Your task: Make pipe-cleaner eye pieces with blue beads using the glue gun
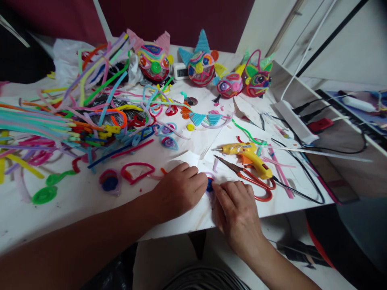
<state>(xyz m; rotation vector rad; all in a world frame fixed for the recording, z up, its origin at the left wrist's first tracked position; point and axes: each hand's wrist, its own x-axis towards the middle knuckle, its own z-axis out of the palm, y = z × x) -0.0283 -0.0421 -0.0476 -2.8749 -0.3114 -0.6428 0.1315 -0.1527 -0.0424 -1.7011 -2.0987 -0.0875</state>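
A small eye shape of coiled pipe cleaner [209,185], blue in the middle with a lilac rim, lies at the table's front edge, mostly covered by my fingers. My left hand [185,190] is closed at its left side, the fingertips hidden from view. On its right side my right hand [237,203] pinches it with bent thumb and fingers. Just right of my hands are scissors with orange handles [255,180] and a yellow glue gun [246,155]. A matching blue, red and lilac eye piece [109,182] and a red pipe-cleaner loop [137,172] lie to the left.
Bundles of coloured pipe cleaners [36,121] spread across the left. Several decorated round animal heads [154,60] stand along the back beside a small white timer [181,71]. A white power strip [296,121] with cables and a dark phone [335,181] lie at the right.
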